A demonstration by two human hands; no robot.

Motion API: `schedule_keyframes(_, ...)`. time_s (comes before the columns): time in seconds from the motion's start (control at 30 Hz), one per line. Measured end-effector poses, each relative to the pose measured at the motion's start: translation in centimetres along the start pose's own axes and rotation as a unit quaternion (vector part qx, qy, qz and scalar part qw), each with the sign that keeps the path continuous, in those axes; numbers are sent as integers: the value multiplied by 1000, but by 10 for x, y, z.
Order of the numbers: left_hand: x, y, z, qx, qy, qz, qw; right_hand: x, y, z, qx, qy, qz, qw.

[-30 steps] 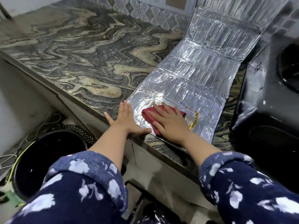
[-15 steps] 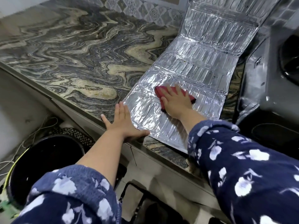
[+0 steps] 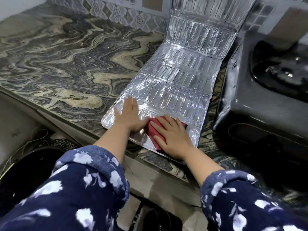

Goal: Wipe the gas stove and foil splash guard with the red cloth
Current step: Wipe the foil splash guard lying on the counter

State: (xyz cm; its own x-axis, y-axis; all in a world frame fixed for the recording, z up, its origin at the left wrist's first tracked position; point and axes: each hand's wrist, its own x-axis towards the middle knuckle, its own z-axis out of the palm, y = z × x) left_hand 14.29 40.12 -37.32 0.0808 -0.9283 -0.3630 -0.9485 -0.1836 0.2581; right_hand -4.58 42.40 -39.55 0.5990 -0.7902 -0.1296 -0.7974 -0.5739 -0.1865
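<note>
The foil splash guard [image 3: 180, 84] lies unfolded on the marble counter, its far panel leaning up against the tiled wall. My right hand [image 3: 173, 137] presses flat on the red cloth [image 3: 154, 130] at the guard's near edge; the hand covers most of the cloth. My left hand [image 3: 128, 116] lies flat with fingers together on the guard's near left corner, just left of the cloth. The black gas stove [image 3: 260, 104] stands to the right of the guard.
The marble counter [image 3: 66, 67] stretches left of the guard, with its front edge just below my hands. A dark round bin [image 3: 33, 167] and cables sit on the floor at lower left. A patterned tile wall [image 3: 120, 12] backs the counter.
My right hand drew the cloth back from the middle panel to the guard's near edge. My left hand shifted from the counter edge onto the foil's near left corner.
</note>
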Motion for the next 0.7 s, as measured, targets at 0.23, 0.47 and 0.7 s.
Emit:
schedule_keyframes(0.23,6,-15,35,57,85,10,995,25,46,-12,6,22,100,995)
schedule_keyframes(0.47,5,-17,42,58,136,6,989,85,93,-26,-7,36,208,977)
schedule_keyframes(0.7,6,-17,46,59,157,5,986,115,71,-25,-6,41,154,987)
